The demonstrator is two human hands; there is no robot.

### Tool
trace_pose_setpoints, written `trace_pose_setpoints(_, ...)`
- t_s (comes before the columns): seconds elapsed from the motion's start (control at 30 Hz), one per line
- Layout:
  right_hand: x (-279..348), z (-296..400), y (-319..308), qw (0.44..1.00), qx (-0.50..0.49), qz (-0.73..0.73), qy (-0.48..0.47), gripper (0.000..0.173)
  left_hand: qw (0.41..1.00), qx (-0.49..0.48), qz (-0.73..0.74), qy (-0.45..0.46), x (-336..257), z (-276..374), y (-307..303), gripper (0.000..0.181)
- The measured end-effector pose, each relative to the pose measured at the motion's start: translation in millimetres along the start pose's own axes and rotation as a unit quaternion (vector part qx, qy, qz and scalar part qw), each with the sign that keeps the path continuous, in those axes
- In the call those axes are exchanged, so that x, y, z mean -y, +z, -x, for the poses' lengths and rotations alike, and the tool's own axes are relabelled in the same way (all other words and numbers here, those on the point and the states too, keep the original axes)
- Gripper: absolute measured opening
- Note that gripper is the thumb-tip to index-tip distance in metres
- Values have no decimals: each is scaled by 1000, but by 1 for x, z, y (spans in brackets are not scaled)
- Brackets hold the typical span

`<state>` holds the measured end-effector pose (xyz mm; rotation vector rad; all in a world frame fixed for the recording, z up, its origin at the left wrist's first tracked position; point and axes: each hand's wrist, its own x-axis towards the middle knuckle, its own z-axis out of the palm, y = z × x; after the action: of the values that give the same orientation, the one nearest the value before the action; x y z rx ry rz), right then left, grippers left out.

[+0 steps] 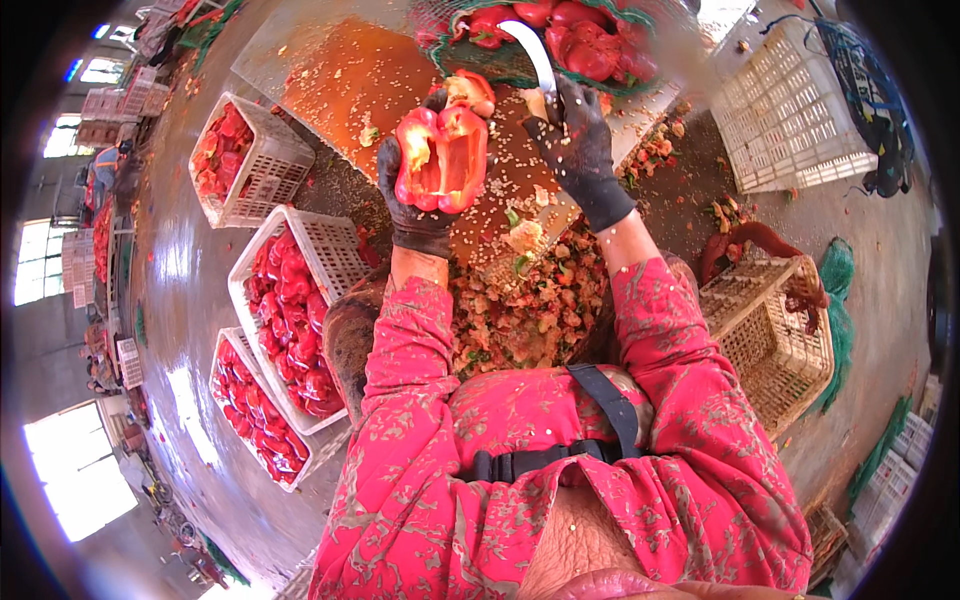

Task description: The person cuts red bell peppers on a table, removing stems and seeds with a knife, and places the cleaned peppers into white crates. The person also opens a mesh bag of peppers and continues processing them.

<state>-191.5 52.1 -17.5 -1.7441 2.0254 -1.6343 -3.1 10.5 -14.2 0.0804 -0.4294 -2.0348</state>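
In a dark glove, my left hand (409,202) holds a red bell pepper (441,161), cut open so its hollow inside faces up. Another piece of red pepper (471,96) with pale core shows at the top of that hand. My right hand (574,146), also gloved, grips a curved knife (531,51) whose blade points up and away from me. A pale piece (534,103) shows beside the knife's base; I cannot tell whether the hand holds it. Under both hands lies a metal work table (337,90) wet with orange juice and strewn with seeds.
A green mesh bag (450,56) of whole red peppers (589,45) lies at the table's far side. Plastic crates (274,172) of cut peppers stand to my left. A heap of cores (525,307) lies before my lap. Crates (787,112) (757,337) stand at right.
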Motion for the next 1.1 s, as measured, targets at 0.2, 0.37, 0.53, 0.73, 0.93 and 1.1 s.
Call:
trace_pose_setpoints(0.2, -53, 14, 31, 823, 59, -528, 200, 17, 970, -103, -216, 47, -20, 20, 40, 48)
trace_pose_setpoints(0.37, -6, 8, 4, 887, 125, -351, 272, 17, 956, -70, -271, 93, -133, 82, 88, 28)
trace_pose_setpoints(0.53, 17, 14, 11, 903, 186, -305, 240, 17, 659, -282, -665, 208, -261, 207, 75, 45)
trace_pose_setpoints(0.73, 26, 10, 14, 905, 183, -276, 267, 20, 183, -433, -870, 148, -206, 322, -43, 62)
trace_pose_setpoints(0.93, 20, 13, 15, 923, 209, -229, 229, 18, 145, -491, -859, 17, -163, 354, -153, 30)
trace_pose_setpoints(1.1, 10, 14, 12, 906, 176, -285, 257, 22, 78, -418, -905, 15, -170, 342, -174, 17)
